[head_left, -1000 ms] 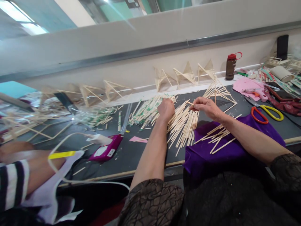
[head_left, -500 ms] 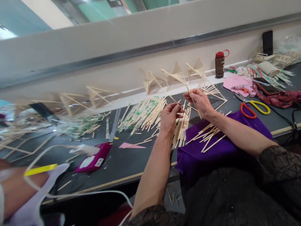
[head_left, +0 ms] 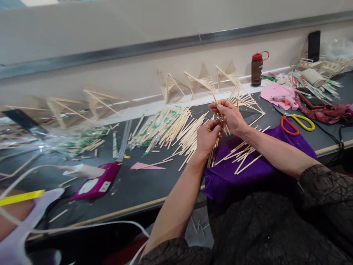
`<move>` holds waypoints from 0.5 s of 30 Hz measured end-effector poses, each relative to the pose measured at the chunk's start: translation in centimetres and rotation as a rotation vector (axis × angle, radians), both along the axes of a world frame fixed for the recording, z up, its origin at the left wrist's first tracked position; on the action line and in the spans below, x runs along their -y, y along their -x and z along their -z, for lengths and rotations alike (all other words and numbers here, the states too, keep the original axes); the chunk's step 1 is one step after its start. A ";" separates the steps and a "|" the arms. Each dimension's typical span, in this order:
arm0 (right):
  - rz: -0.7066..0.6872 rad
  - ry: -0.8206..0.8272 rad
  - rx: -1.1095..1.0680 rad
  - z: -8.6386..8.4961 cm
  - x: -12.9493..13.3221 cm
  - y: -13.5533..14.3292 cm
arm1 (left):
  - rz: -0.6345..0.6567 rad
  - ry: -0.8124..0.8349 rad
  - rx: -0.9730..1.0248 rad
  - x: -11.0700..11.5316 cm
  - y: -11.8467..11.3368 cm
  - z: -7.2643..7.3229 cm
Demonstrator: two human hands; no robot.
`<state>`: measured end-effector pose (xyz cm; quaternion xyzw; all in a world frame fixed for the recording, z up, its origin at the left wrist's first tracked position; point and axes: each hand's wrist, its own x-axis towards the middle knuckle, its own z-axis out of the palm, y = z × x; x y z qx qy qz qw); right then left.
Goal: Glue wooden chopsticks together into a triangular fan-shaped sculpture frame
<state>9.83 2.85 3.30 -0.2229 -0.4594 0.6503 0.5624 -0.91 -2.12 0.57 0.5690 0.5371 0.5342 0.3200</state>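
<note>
My right hand [head_left: 231, 117] is closed in a pinch on a thin wooden chopstick [head_left: 214, 98], which slants with its upper end pointing away from me. Right beside it, my left hand [head_left: 209, 137] is closed, its fingertips against the lower part of the held sticks. The left hand's own chopstick is mostly hidden behind the fingers. Under and beside the hands lies a heap of loose chopsticks [head_left: 190, 138]. More chopsticks [head_left: 242, 156] rest on a purple cloth [head_left: 278, 147] in front of me.
Stick frames [head_left: 200, 81] stand along the wall by a red-capped bottle [head_left: 257, 70]. Scissors [head_left: 289, 125] and a glue gun [head_left: 286, 100] lie right. Wrapped chopsticks [head_left: 158, 127] and a magenta power strip [head_left: 96, 182] lie left. Another person's arm [head_left: 13, 217] shows far left.
My left hand has moved right and up to meet my right hand; the sticks, apart before, are now together. The view has shifted, so the bench appears farther left.
</note>
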 end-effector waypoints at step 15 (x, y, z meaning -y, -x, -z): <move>-0.010 -0.053 0.062 -0.2 0.3 -0.4 | -0.036 -0.027 -0.058 -0.4 -0.5 0.0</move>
